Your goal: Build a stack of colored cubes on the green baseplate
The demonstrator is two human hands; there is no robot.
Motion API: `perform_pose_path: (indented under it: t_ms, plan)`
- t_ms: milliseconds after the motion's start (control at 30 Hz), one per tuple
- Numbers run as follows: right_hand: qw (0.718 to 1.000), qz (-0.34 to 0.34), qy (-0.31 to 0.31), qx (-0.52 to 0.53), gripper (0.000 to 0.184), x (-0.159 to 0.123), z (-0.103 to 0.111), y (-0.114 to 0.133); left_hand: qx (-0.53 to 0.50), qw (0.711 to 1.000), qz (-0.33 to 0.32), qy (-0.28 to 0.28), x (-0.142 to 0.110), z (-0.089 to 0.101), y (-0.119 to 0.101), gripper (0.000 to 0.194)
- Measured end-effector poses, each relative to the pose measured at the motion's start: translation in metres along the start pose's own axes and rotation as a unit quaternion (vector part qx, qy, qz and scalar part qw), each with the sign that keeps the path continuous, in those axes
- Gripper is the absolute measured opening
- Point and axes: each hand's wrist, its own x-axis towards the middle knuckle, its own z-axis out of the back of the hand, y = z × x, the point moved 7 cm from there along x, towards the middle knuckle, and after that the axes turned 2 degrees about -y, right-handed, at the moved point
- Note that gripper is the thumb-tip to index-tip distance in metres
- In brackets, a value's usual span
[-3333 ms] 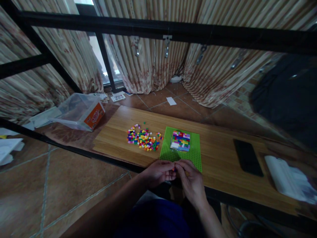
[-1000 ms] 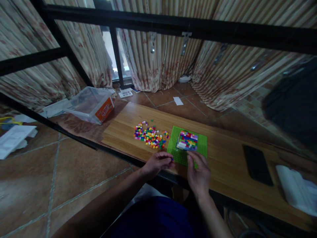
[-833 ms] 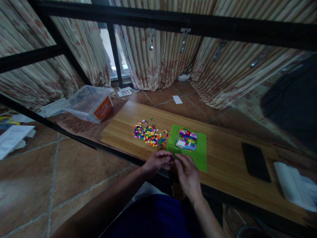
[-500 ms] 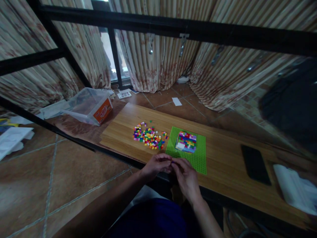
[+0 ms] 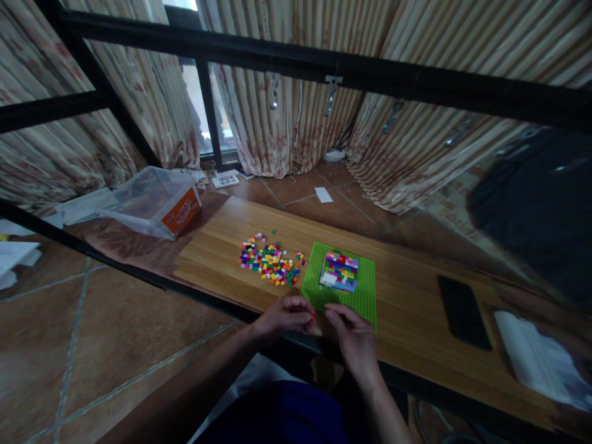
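Note:
My left hand (image 5: 287, 317) is closed at the near edge of the table, with a small orange toy brick (image 5: 312, 318) showing at its fingertips. Just right of it, over the front of the green baseplate (image 5: 365, 308), my right hand (image 5: 355, 338) has thumb and forefinger pinched together; whatever they may hold is hidden. A gap separates the two hands. On the baseplate sits a low block of multicoloured bricks (image 5: 341, 271), with a white patch at its near left corner. Left of the plate lies a pile of loose coloured bricks (image 5: 272, 264).
A wooden table (image 5: 407, 308) carries a black phone (image 5: 464, 311) and a white packet (image 5: 539, 357) at right. Beyond its left end stands a clear plastic bin (image 5: 148, 200) with an orange label. A black metal bar (image 5: 296, 58) crosses above, before striped curtains.
My hands have moved apart; they met at the fingertips around a small purple piece before. Orange now shows in my left fingers. The whole view has shifted slightly.

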Motion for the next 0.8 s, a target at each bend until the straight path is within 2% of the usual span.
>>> perform_pose_path:
  t_ms: [100, 200, 333, 533, 700, 800]
  plan:
    - [0.993, 0.047, -0.106, -0.037, 0.028, 0.016, 0.027, 0.006, 0.01, 1.0, 0.002, -0.024, 0.001, 0.0, -0.001, 0.04]
    - [0.978, 0.125, -0.128, -0.106, 0.029, 0.03, 0.036, 0.022, 0.019, 0.999, 0.005, -0.032, 0.001, -0.002, 0.0, 0.042]
    - [0.947, 0.195, -0.132, -0.218, 0.031, 0.039, 0.029, 0.039, 0.024, 0.999, 0.004, -0.035, 0.002, -0.001, 0.001, 0.042]
    - [0.894, 0.216, -0.181, -0.348, 0.035, 0.039, 0.017, 0.04, 0.034, 0.999, 0.003, -0.038, 0.004, 0.001, 0.006, 0.043]
    - [0.874, 0.222, -0.202, -0.383, 0.036, 0.041, 0.014, 0.038, 0.037, 0.999, 0.004, -0.032, 0.005, 0.0, 0.007, 0.044]
    - [0.872, 0.228, -0.204, -0.381, 0.038, 0.042, 0.013, 0.037, 0.044, 0.999, 0.005, -0.03, 0.005, -0.001, 0.006, 0.046]
